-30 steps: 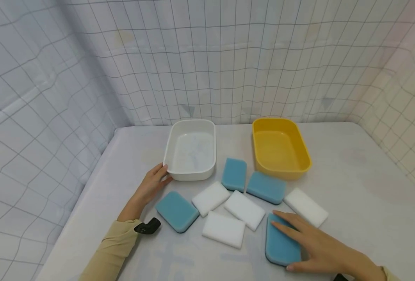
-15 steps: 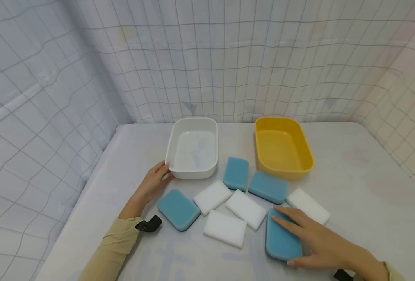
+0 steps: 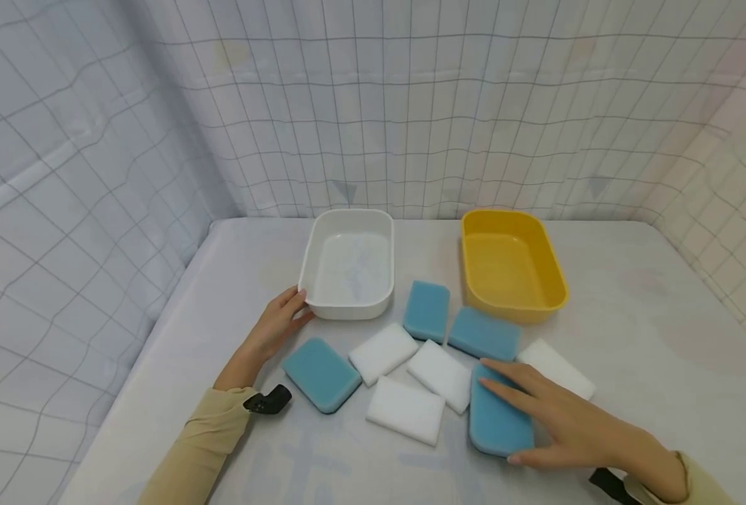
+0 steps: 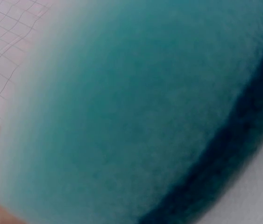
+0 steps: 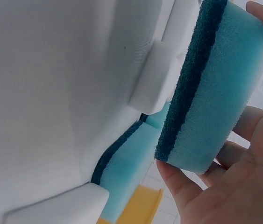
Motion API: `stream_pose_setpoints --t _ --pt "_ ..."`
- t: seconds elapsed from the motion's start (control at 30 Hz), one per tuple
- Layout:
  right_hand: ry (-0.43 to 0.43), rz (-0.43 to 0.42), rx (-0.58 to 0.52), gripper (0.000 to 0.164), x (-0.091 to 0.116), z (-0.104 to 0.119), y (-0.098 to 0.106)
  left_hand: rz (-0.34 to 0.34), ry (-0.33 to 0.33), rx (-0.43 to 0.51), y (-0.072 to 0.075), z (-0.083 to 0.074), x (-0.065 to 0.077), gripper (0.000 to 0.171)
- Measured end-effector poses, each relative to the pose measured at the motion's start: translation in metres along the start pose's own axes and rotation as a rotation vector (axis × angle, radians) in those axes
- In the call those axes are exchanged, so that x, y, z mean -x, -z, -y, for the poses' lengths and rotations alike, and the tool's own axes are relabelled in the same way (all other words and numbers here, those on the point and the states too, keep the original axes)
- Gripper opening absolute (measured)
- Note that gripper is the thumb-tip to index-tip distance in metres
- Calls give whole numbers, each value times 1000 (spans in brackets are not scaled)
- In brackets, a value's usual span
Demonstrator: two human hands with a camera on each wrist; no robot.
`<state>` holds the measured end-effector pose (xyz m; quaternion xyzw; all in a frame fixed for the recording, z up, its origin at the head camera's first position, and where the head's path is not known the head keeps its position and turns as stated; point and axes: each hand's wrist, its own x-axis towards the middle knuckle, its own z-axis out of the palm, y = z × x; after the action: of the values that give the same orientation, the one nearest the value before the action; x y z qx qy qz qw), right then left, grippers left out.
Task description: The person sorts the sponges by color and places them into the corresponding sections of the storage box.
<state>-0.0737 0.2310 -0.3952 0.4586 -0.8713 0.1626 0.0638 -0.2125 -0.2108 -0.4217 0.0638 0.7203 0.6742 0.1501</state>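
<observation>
My right hand [image 3: 562, 421] holds a blue scouring sponge [image 3: 495, 417] near the front right. In the right wrist view, thumb and fingers grip its sides, and its dark scouring face [image 5: 192, 79] is turned toward the table, just off it. My left hand [image 3: 271, 333] touches the near left corner of a white plastic basin [image 3: 347, 313], fingers on the outer wall. Another blue sponge [image 3: 322, 375] lies in front of this hand and fills most of the left wrist view, hiding nearly all of the hand there.
A yellow basin [image 3: 521, 314] stands at the back right. Two blue sponges, one upright [image 3: 427, 311] and one slanted [image 3: 484, 333], lie before it. Several white sponge blocks [image 3: 405, 410] are scattered mid-table, one [image 3: 556, 368] beyond my right hand. Gridded curtains [image 3: 373, 105] surround the table.
My right hand has lifted its blue sponge and carried it slightly forward and left, close to a white block. The left hand stays at the white basin. The view has shifted slightly.
</observation>
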Motion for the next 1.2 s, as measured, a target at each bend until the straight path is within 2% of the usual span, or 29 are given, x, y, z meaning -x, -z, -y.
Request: stream_pose_setpoints --t 0.3,0.63,0.8,0.97,1.2 --pt "36 7 -7 92 -16 -1 1 0 -2 9 1 -1 2 59" --pt "-87 89 78 90 -37 -11 6 -9 7 2 1 -2 4 58" --pt "-119 101 46 88 -44 -17 9 4 5 10 0 -1 2 57" --pt "-109 99 10 87 -50 -21 9 1 -5 11 0 0 2 58" --pt "-60 97 14 87 -64 -29 10 -9 4 0 1 1 4 62"
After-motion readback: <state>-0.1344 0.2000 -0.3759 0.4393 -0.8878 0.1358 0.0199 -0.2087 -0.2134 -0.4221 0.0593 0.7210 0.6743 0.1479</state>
